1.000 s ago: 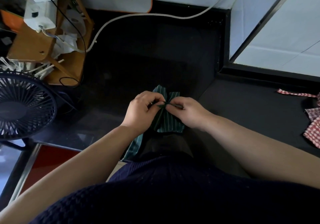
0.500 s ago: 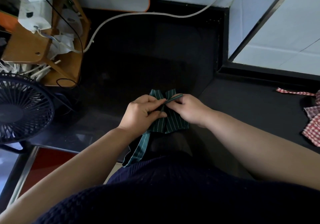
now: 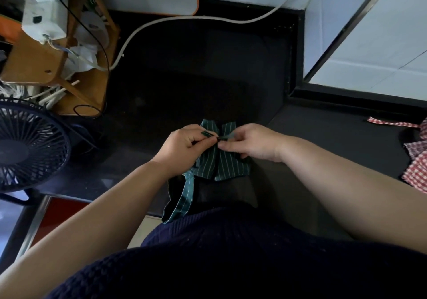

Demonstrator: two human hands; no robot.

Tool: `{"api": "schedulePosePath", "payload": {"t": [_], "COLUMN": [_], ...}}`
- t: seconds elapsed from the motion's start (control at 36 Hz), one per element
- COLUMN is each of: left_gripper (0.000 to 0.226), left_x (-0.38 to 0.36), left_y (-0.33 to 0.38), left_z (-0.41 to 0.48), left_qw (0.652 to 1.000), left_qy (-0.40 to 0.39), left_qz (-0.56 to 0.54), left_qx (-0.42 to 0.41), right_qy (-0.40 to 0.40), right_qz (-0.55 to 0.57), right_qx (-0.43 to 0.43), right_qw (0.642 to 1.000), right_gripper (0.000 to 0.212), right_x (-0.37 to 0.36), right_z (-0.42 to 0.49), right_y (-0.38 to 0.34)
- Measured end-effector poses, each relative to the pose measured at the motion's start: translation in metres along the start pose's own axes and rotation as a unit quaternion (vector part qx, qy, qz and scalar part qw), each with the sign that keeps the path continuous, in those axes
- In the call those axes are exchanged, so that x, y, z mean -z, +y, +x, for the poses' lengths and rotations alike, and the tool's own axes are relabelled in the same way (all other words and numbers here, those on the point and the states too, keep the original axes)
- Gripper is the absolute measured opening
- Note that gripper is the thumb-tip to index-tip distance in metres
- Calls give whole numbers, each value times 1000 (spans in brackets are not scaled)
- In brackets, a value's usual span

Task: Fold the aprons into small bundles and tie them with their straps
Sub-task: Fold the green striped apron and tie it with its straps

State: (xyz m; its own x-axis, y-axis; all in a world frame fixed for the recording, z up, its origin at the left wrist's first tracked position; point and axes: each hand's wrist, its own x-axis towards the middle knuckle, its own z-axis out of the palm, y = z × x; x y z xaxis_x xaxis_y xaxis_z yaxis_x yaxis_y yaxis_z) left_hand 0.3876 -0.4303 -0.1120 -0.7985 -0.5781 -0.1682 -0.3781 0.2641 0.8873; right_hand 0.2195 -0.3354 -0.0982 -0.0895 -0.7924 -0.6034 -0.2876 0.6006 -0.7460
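A dark green apron [image 3: 219,164] with thin white stripes is folded into a small bundle near the front edge of the black counter [image 3: 184,68]. My left hand [image 3: 184,146] pinches a strap end on top of the bundle, at its middle. My right hand [image 3: 251,143] pinches the other strap piece just to the right, fingertips almost meeting the left ones. A loose strap tail [image 3: 183,199] hangs down over the counter edge below my left wrist. A red and white checked apron [image 3: 416,162] lies at the far right edge.
A dark blue fan [image 3: 27,146] stands at the left. Behind it sits a wooden rack [image 3: 57,68] with white devices and cables. A white cable [image 3: 184,19] curves across the back of the counter. White tiled wall rises at the right.
My hands have drawn the strap ends closer over the bundle's middle. The right hand has dropped slightly, and the strap piece it held out to the right is now short and tight.
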Motion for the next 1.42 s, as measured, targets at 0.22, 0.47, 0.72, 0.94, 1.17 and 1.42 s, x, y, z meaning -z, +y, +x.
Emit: {"api": "schedulePosePath", "payload": {"t": [0.22, 0.47, 0.72, 0.94, 1.17, 1.42], "left_gripper": [15, 14, 18, 15, 23, 26], "left_x": [1, 6, 10, -2, -4, -9], "left_y": [-4, 3, 10, 15, 10, 6], "left_z": [3, 5, 8, 3, -1, -6], "left_qw": [999, 997, 997, 990, 998, 998], "left_qy": [-18, -47, -33, 5, 20, 43], "left_qz": [31, 58, 65, -103, -50, -52], "left_qx": [-8, 3, 37, 98, 29, 4], "right_qy": [-48, -20, 25, 47, 69, 52], "right_qz": [219, -7, -187, -312, -127, 186], "right_qx": [-89, -4, 58, 78, 17, -54], "right_qw": [970, 1000, 980, 946, 989, 980], "right_gripper": [42, 34, 41, 47, 39, 10], "right_x": [5, 2, 0, 4, 0, -2], "right_z": [3, 1, 2, -4, 1, 3], "right_y": [3, 3, -5, -12, -9, -4]}}
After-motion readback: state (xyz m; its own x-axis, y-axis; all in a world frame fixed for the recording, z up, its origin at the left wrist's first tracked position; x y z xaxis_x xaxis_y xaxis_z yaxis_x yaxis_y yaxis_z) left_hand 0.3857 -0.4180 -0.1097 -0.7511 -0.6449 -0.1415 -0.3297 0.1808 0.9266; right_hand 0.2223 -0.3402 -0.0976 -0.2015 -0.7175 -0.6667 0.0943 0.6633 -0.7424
